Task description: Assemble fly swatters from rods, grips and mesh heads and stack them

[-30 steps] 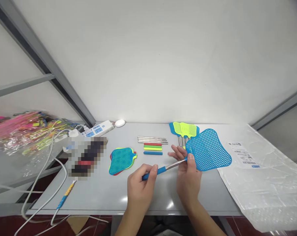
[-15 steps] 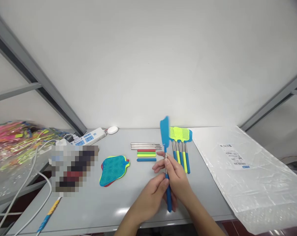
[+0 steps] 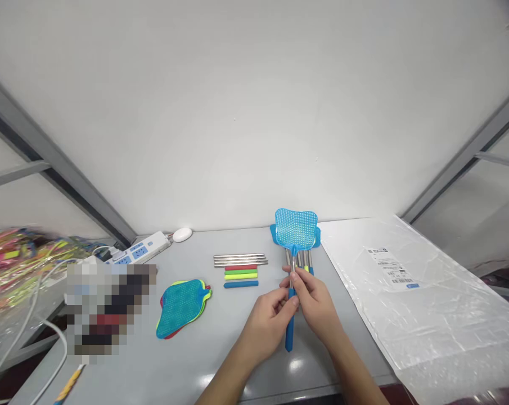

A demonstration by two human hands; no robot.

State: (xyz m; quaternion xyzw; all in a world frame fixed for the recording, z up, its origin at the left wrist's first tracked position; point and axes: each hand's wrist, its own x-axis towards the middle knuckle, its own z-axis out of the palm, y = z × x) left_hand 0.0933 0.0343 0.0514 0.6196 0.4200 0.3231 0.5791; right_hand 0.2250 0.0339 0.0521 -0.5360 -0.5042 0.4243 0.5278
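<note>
Both my hands are closed around a blue fly swatter (image 3: 295, 229) held upright above the table, its perforated head facing me. My left hand (image 3: 267, 320) grips the upper part of the blue handle, while my right hand (image 3: 315, 301) pinches the metal rod just above it. Behind this swatter, partly hidden, lie several other fly swatters (image 3: 310, 260) with blue and yellow handles. Left of my hands sit coloured handle sleeves (image 3: 241, 276) in red, green, yellow and blue, with metal rods (image 3: 240, 260) above them. Further left is a stack of loose swatter heads (image 3: 181, 306), a blue one on top.
A white plastic mailer (image 3: 389, 298) with a label covers the table's right side. At the left are a power strip (image 3: 140, 250), a white oval device (image 3: 182, 234), a blurred-out patch, a white cable (image 3: 62, 337) and plastic-wrapped colourful goods (image 3: 18, 264). A wall stands behind.
The swatter has turned from nearly edge-on to face me, and its head now covers most of the swatters behind. The camera view has shifted slightly. Both hands keep hold.
</note>
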